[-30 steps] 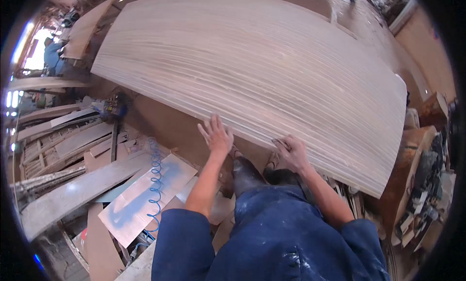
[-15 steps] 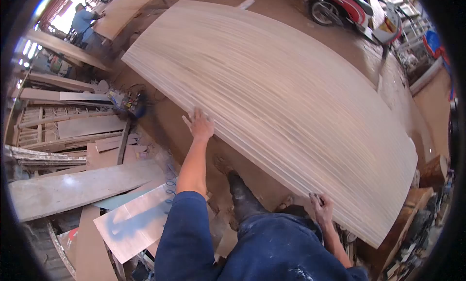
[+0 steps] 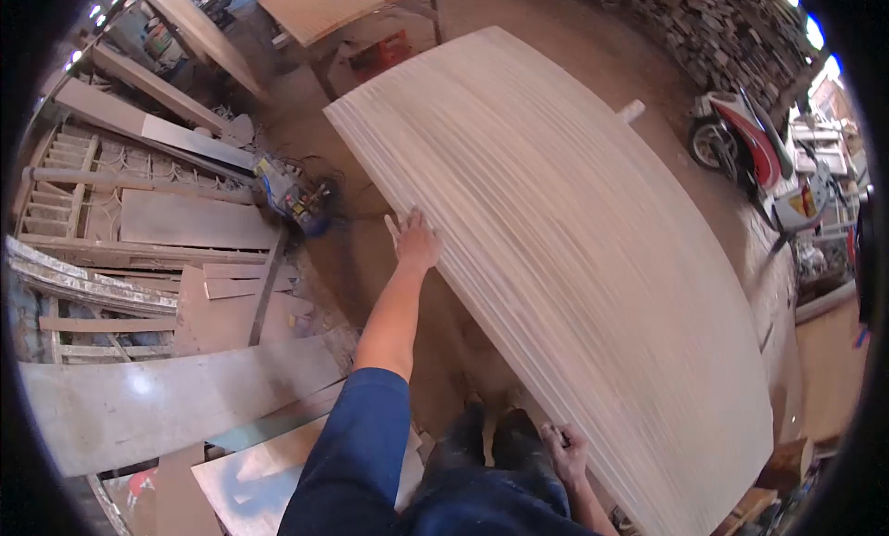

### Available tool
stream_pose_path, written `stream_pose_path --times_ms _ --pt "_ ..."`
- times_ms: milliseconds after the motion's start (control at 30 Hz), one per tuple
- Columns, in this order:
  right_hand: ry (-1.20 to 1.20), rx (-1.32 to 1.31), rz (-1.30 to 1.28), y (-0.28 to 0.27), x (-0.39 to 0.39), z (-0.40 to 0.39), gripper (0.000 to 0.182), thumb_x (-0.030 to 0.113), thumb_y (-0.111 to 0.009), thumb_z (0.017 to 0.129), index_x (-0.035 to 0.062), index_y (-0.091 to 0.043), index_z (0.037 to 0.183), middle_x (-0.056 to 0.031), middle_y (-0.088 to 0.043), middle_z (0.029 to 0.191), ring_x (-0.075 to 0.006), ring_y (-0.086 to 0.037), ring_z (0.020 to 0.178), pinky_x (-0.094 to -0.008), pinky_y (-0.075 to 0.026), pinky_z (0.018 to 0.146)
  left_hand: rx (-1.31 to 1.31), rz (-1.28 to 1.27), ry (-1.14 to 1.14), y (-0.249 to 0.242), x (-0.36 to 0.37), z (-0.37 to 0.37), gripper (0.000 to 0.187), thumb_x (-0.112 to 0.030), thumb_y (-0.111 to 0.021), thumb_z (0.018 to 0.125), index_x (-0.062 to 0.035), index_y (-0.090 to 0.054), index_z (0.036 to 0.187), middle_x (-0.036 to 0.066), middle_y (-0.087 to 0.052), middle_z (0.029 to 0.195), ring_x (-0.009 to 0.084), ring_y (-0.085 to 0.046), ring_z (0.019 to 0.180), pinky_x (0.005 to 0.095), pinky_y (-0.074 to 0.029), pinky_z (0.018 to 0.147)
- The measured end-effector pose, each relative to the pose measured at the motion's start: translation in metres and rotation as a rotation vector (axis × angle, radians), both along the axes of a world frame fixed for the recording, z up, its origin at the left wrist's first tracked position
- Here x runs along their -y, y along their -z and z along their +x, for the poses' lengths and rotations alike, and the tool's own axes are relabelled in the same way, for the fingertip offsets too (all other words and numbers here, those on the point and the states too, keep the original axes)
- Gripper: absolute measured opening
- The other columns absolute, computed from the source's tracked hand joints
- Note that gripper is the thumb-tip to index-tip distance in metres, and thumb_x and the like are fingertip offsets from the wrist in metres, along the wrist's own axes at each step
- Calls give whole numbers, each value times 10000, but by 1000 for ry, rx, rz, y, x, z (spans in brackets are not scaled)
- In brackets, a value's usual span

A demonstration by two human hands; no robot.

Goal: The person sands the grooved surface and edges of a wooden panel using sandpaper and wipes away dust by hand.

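A large pale wooden panel (image 3: 574,258) with streaky grain fills the middle of the head view, its long near edge running diagonally past both hands. My left hand (image 3: 419,241) rests at that edge, arm stretched out, fingers spread and the thumb side off the panel. Closer to my body, my right hand (image 3: 568,451) is closed beside the same edge. Something small and dark shows at its fingers, too small to name. The panel's underside and whatever supports it are hidden.
Boards (image 3: 176,397) and wooden frames lie piled on the left. A compressor-like machine (image 3: 294,195) stands on the floor near the panel. Another wooden panel (image 3: 343,3) is at the back. A red motorbike (image 3: 755,151) and stacked wood (image 3: 704,36) are at right.
The view has turned left-to-right, so the panel appears steeper and the motorbike lower. Both hands remain along the near edge. The person at the back left has gone out of view.
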State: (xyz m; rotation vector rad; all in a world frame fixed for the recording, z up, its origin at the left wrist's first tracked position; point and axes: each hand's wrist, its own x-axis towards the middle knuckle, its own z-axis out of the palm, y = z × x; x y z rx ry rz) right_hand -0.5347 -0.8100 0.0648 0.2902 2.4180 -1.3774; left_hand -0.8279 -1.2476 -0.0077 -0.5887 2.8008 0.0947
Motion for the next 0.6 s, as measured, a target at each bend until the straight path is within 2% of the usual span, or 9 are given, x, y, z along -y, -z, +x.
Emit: stream_pose_path --times_ms 67,133,200,267,500,533,600 --pt "15 136 2 -4 38 -27 234 234 -763 937 5 -730 899 24 -572 726 -69 -520 687 -261 -422 621 2 0 -18 1 34 -24 669 -425 -318 1049 -63 -259 1609 54 -198 1699 356 -143 1562 604 36 1251" --pt "-11 128 -14 24 60 -50 227 232 -757 942 6 -734 930 28 -577 721 -67 -518 673 -252 -417 611 2 -8 -22 2 71 -52 669 -426 -319 1048 -65 -261 1608 54 -194 1701 355 -143 1562 607 34 1250" --pt "61 190 -126 39 91 -78 300 293 -778 915 -5 -740 923 -49 -636 743 -115 -560 718 -296 -453 665 -9 -7 -23 7 108 -77 667 -421 -329 1045 -65 -271 1605 55 -190 1702 351 -125 1567 617 28 1247" --pt "28 174 -126 47 126 -112 292 286 -776 917 -4 -742 926 -51 -642 750 -117 -564 721 -300 -455 668 -51 -35 -28 13 149 -103 666 -408 -345 1033 -62 -294 1599 53 -214 1695 352 -126 1566 612 29 1248" --pt "-62 116 -136 30 279 -246 273 268 -776 915 -3 -744 930 -65 -678 795 -135 -601 759 -325 -482 699 -108 -113 -35 28 307 -212 690 -406 -399 1008 -31 -319 1582 91 -277 1668 354 -176 1553 607 7 1250" --pt "-62 125 -131 33 295 -263 273 268 -776 915 -3 -744 930 -65 -678 795 -135 -601 759 -325 -482 699 -99 -108 -35 27 326 -230 690 -406 -399 1008 -31 -319 1582 91 -277 1668 354 -176 1553 607 7 1250" --pt "-83 67 -77 35 322 -286 220 230 -757 924 15 -716 909 22 -602 758 -80 -527 737 -277 -428 658 -107 -98 -37 26 363 -251 703 -424 -415 1001 -18 -336 1570 95 -292 1661 356 -193 1546 599 -5 1252"
